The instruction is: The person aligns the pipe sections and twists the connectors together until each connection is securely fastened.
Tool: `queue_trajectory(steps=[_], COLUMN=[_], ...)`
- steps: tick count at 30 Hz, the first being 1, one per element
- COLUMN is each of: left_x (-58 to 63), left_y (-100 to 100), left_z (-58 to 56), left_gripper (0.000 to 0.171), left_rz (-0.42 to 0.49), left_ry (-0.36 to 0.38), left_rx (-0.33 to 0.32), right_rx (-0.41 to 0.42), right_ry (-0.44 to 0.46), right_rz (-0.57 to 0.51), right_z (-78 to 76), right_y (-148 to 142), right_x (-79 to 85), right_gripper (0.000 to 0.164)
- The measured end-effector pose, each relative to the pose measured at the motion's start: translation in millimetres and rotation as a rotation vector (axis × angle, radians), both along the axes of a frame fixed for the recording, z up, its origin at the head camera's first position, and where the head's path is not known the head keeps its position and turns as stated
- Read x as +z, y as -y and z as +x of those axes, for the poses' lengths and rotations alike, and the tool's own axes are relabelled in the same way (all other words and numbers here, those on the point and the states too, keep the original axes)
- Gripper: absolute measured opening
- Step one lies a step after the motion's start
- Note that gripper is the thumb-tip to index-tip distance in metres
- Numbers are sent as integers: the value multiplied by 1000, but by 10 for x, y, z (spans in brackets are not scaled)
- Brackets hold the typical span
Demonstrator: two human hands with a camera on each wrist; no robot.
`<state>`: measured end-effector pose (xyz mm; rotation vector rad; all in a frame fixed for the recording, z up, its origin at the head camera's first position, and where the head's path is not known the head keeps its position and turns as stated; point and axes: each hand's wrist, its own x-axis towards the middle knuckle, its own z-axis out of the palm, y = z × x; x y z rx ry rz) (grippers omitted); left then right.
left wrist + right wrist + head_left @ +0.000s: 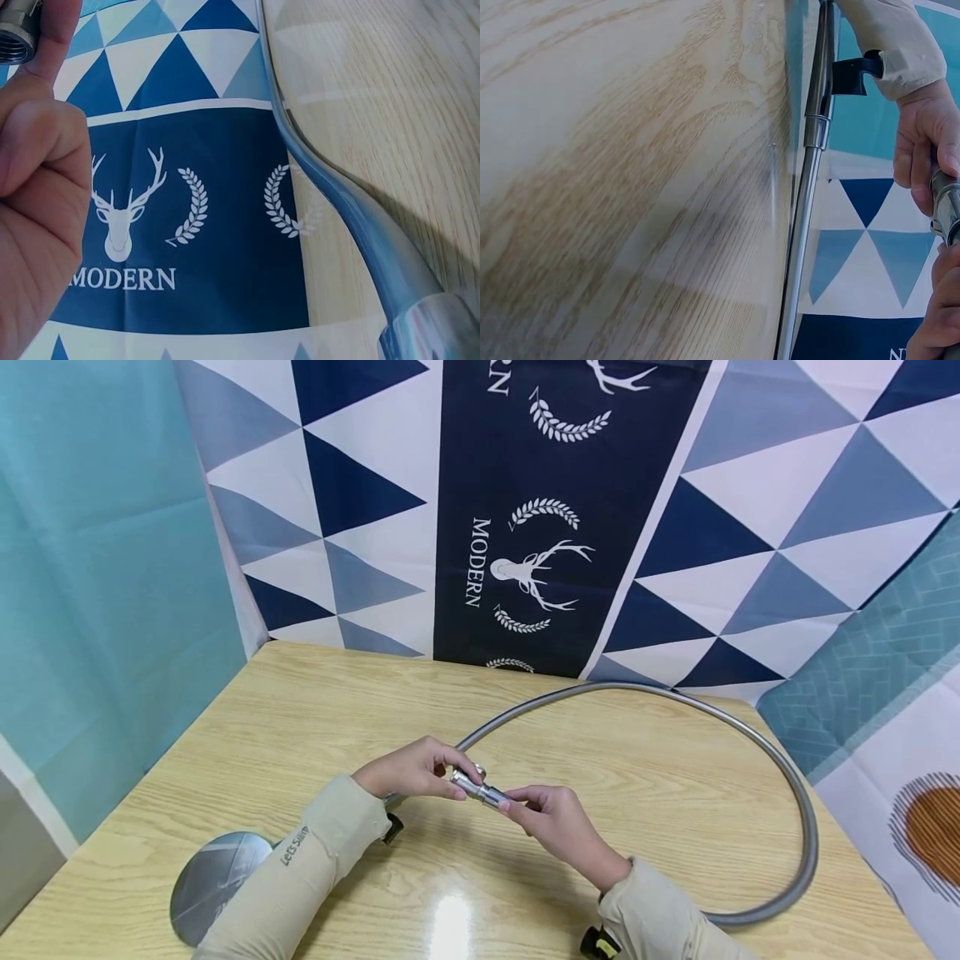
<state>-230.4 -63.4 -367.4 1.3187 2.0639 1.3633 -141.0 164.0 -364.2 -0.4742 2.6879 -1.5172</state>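
Note:
Both hands hold a short chrome pipe fitting [471,787] above the middle of the table. My left hand [412,768] pinches its left end between thumb and fingers. My right hand [557,822] grips the opposite end, its thumb along the barrel. A threaded opening of the fitting [16,34] shows at the upper left of the left wrist view. In the right wrist view, the fitting [946,206] spans the two hands, partly hidden by fingers.
A silver hose [802,827] loops across the table [337,702], passing behind the left hand and near the right forearm. It meets a thicker tube at a collar [816,131]. A round shower head [217,881] lies by the left forearm. Patterned cloth [367,510] hangs behind.

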Motion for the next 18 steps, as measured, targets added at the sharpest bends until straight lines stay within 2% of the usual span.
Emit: queue_trajectory(steps=[6, 18], left_x=[-12, 2], left_y=[1, -12], left_z=[3, 28], left_gripper=[17, 16], left_rz=[8, 21], left_ry=[-36, -46], left_rx=[5, -1], right_rx=[12, 31], right_ry=[-17, -14], right_rz=[14, 12], right_z=[-13, 2], right_y=[-1, -18], right_x=[-29, -36], right_gripper=[20, 21])
